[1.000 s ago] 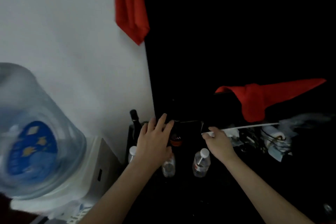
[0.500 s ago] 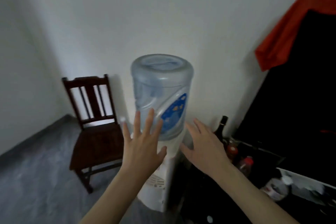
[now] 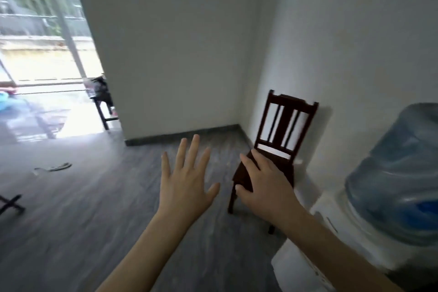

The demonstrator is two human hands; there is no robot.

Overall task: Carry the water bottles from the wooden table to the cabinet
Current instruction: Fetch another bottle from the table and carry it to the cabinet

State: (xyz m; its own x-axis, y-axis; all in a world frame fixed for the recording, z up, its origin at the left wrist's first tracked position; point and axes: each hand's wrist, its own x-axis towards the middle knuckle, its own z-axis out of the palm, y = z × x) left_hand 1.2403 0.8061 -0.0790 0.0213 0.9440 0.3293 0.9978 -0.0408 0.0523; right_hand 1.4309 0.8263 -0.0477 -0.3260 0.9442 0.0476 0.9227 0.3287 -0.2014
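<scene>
Both hands empty — left hand (image 3: 187, 181) at lower centre of the frame with fingers spread straight, right hand (image 3: 263, 185) just right of it, palm down, fingers loosely extended, holding nothing. Hands apart, not touching each other. Right hand overlaps the dark wooden chair (image 3: 276, 147) in the picture, contact unclear, probably just in front of it. Water dispenser (image 3: 369, 227) with its blue jug at the right edge. Grey wood-look floor (image 3: 83, 208) fills lower left; bright doorway (image 3: 45, 54) at upper left with a small dark table (image 3: 100, 96) partly showing behind the wall corner.

No water bottles, no wooden table surface, no cabinet visible. Step in hand, as a guess: walking empty-handed between drop-off and pickup — a return leg. Next move calls for finding the wooden table and grasping a bottle with either free hand.
</scene>
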